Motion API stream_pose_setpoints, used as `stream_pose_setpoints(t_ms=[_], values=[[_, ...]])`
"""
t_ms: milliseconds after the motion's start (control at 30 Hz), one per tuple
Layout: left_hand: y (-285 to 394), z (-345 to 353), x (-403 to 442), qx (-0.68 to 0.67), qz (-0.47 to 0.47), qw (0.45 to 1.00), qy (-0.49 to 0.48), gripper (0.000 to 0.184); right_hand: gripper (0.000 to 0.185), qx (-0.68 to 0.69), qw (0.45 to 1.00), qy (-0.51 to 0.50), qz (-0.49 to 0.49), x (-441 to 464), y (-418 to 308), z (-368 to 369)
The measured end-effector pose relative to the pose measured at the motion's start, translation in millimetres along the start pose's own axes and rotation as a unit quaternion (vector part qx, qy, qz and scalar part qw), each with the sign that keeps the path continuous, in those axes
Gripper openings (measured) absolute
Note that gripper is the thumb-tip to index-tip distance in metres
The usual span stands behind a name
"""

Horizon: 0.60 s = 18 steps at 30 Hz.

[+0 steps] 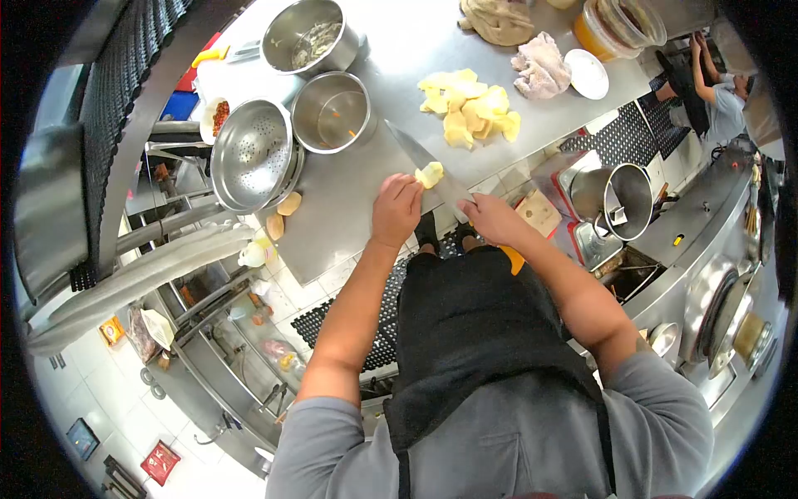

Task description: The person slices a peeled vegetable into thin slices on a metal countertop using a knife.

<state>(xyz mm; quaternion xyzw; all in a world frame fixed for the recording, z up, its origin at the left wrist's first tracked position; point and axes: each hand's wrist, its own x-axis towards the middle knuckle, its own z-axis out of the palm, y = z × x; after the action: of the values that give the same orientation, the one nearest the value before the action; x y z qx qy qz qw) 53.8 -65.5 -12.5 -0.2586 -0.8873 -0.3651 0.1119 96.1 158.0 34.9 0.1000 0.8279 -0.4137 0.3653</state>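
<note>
My right hand (489,218) is wrapped round a kitchen knife (409,146) with an orange handle; its long blade points away over the steel table and to the left. At the fingertips of my left hand (397,206) is a pale yellow potato piece (430,174), right against the blade. The fingers of that hand are curled together. Beyond the knife lies a loose pile of yellow potato slices (472,108). Two more potato pieces (288,204) rest at the table's left edge, beside the steel colander (249,158).
Two steel pots, one (331,112) near the colander and another (309,40) behind it, stand on the table (332,224). Raw chicken (542,66), a white lid (587,75) and plastic tubs (611,32) sit at the far right. Another person (719,104) is at the right.
</note>
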Motion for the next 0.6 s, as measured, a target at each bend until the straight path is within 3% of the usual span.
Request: stream_pose_setpoints(t_ms=[200, 500, 600], values=[[-1, 4, -2, 0.001, 0.008, 1.0, 0.01, 0.008, 0.054, 0.008, 0.998, -0.046, 0.034, 5, -5, 0], [-3, 8, -6, 0.031, 0.01, 0.999, 0.011, 0.01, 0.053, -0.008, 1.0, -0.021, 0.016, 19, 2, 8], [1, 2, -7, -0.005, -0.043, 0.999, 0.01, 0.011, 0.053, -0.018, 1.0, 0.001, -0.017, 8, -5, 1]])
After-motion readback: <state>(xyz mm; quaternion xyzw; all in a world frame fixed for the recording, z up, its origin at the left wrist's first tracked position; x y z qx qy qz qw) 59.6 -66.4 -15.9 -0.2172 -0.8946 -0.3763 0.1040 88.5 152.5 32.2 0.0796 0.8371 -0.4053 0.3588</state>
